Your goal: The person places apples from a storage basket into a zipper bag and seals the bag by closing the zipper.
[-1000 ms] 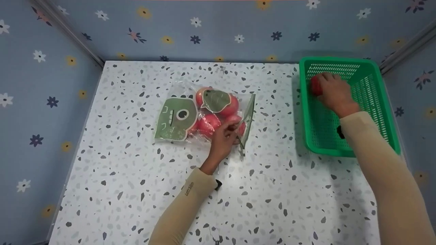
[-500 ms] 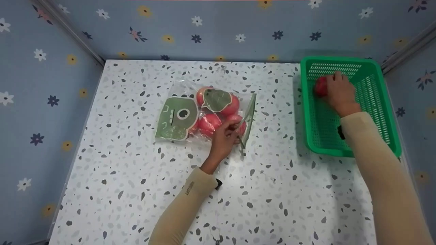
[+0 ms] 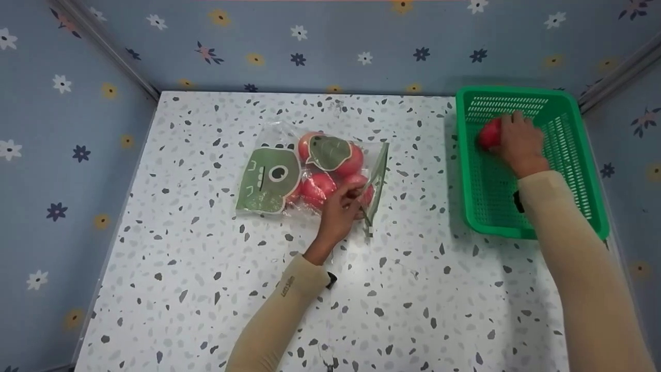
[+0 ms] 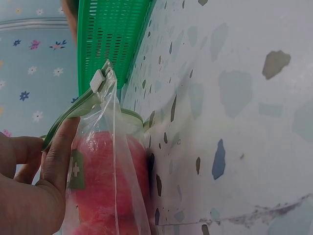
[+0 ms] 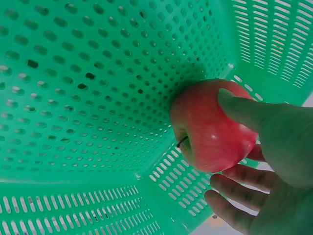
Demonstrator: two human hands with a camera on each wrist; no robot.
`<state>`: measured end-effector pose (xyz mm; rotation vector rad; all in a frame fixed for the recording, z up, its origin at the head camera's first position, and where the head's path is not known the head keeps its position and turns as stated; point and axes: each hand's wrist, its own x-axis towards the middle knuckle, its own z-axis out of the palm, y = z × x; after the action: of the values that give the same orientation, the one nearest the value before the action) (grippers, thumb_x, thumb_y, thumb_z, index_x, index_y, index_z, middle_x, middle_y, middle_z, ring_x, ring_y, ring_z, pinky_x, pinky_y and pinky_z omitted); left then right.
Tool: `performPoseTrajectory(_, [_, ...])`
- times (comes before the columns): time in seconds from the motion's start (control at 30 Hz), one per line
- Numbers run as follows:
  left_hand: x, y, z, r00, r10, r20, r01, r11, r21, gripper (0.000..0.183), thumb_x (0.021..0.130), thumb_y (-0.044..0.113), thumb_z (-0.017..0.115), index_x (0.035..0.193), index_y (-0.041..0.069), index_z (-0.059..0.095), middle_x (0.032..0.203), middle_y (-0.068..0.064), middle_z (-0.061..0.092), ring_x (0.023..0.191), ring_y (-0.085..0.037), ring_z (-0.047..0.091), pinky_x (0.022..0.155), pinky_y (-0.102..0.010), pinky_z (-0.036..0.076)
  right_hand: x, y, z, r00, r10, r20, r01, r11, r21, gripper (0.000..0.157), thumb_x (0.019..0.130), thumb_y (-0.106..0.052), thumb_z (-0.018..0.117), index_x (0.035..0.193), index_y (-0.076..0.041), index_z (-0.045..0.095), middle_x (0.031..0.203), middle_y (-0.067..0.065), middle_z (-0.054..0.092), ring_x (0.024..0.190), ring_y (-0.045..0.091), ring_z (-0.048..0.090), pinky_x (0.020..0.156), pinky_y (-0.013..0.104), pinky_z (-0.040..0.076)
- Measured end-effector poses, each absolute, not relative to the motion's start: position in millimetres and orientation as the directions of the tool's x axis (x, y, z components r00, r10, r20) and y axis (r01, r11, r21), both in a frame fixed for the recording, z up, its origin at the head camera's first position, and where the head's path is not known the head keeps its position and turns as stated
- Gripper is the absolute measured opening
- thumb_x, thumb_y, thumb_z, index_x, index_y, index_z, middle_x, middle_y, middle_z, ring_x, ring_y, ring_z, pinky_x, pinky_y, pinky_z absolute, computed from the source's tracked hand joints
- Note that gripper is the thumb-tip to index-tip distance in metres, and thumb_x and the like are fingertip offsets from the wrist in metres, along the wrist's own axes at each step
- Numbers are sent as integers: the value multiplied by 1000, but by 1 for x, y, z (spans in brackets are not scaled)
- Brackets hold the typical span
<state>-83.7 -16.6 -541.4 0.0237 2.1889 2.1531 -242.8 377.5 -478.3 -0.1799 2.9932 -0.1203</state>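
A clear zip bag (image 3: 266, 181) with a green cartoon print lies on the table, several red apples (image 3: 317, 187) inside it. My left hand (image 3: 338, 209) pinches the green zip edge of the bag's mouth, lifting that side. A white slider (image 4: 97, 81) sits on the zip in the left wrist view. Inside the green basket (image 3: 462, 170), my right hand (image 3: 522, 142) grips a red apple (image 5: 210, 129), thumb on top and fingers curled beneath. The apple's stem side faces the perforated basket base in the right wrist view.
The basket stands at the table's back right corner, close to the flowered walls (image 3: 330, 46). White speckled table (image 3: 413, 289) stretches between bag and basket and toward the front.
Within the basket, my right hand and the apple have shifted slightly right and toward me, away from the left wall. My left hand and the bag have stayed in place.
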Motion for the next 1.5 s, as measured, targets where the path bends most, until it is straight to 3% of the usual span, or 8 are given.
performPoseTrajectory(0.37, [-83, -18, -540, -996, 84, -33, -31, 26, 999, 30, 104, -3, 61, 134, -7, 64, 112, -21, 64, 94, -31, 73, 74, -32, 67, -239, 380, -476, -973, -99, -208, -87, 994, -66, 81, 96, -26, 77, 146, 19, 32, 135, 44, 39, 119, 64, 46, 90, 81, 48])
performPoseTrajectory(0.57, [-83, -19, -541, -995, 89, -47, -44, 30, 999, 30, 105, -2, 60, 135, -5, 64, 114, -20, 64, 94, -24, 71, 76, -32, 67, -237, 382, -474, -965, -125, -230, -112, 991, -72, 78, 94, -23, 76, 144, 20, 33, 134, 46, 40, 120, 64, 45, 91, 81, 47])
performPoseTrajectory(0.93, [-83, -18, -540, -996, 76, -36, -35, 18, 999, 29, 104, -3, 60, 133, -5, 65, 111, -21, 65, 90, -23, 71, 73, -32, 67, -233, 382, -470, -946, -101, -308, -77, 993, -88, 85, 96, -28, 76, 150, 17, 29, 138, 44, 43, 118, 64, 50, 93, 80, 47])
performPoseTrajectory(1.5, [-82, -19, -541, -996, 76, -41, -37, 51, 998, 30, 104, -3, 60, 134, -4, 65, 115, -20, 65, 97, -28, 71, 74, -30, 67, -203, 371, -445, -978, -120, -168, -91, 981, -170, 74, 98, -23, 77, 149, 11, 36, 140, 39, 45, 119, 59, 47, 93, 78, 48])
